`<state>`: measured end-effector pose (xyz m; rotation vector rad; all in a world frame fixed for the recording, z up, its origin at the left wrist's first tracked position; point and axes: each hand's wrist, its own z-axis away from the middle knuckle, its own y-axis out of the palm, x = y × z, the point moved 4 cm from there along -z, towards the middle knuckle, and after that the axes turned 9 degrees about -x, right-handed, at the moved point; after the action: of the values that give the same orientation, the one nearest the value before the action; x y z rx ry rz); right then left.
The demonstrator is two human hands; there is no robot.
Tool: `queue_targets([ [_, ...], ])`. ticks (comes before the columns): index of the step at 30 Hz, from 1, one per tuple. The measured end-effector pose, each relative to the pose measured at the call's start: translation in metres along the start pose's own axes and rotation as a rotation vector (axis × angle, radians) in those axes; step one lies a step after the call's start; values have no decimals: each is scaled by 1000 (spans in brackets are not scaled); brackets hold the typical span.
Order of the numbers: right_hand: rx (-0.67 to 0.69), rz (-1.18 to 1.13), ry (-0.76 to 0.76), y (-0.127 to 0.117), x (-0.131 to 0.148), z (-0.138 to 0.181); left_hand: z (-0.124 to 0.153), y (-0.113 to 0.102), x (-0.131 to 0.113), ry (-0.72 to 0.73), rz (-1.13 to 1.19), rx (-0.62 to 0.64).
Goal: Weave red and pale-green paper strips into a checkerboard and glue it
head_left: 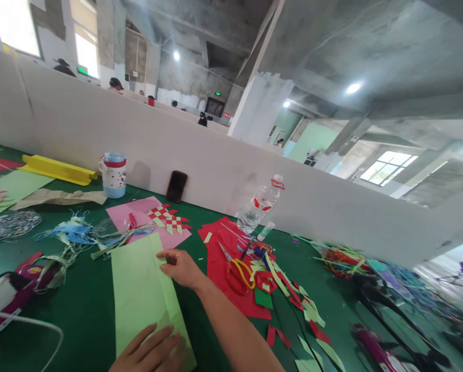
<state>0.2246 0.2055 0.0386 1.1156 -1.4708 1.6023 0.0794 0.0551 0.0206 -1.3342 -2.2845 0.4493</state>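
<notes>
A light green sheet of paper [136,294] lies lengthwise on the dark green table, with a strip folded over along its right side. Fingers spread, my left hand [152,351] rests flat on the near end of this sheet. At the far right corner, my right hand [183,268] pinches the folded edge between thumb and forefinger. Just beyond, a pink sheet [128,209] carries red-and-green woven paper pieces [165,217]. Scissors with yellow handles [243,271] lie on red paper [216,258] to the right of my right hand.
A water bottle [257,209], a phone [176,186] and a cup [114,178] stand by the white partition [200,155]. Blue tassels [74,230] and a purple device [33,276] lie left. Paper scraps [311,310] and a purple tool [374,346] lie right.
</notes>
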Motion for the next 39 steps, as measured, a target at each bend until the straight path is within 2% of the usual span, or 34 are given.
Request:
queue_targets([
  [3, 80, 38, -5, -8, -3, 1, -7, -6, 24, -179, -61, -4],
  [6, 177, 78, -49, -14, 3, 10, -22, -14, 51, -367, -155, 48],
  [9, 282, 125, -127, -18, 16, 25, -37, -16, 66, -452, -206, 39],
  [13, 361, 216, -204, -22, 29, 50, -39, -1, 73, -453, -192, 183],
  [18, 341, 511, -228, -23, 29, 69, -28, 15, 73, -510, -130, 306],
  [24, 298, 485, -159, -14, 26, 75, -23, 21, 74, -589, -42, 380],
  [29, 288, 628, -175, -13, 17, 76, -16, 20, 78, -635, 3, 392],
  [33, 287, 627, -119, -27, 7, 83, -10, 20, 82, -671, 22, 382],
  [39, 218, 592, -12, -69, -14, 104, -9, 13, 94, -720, 25, 372],
])
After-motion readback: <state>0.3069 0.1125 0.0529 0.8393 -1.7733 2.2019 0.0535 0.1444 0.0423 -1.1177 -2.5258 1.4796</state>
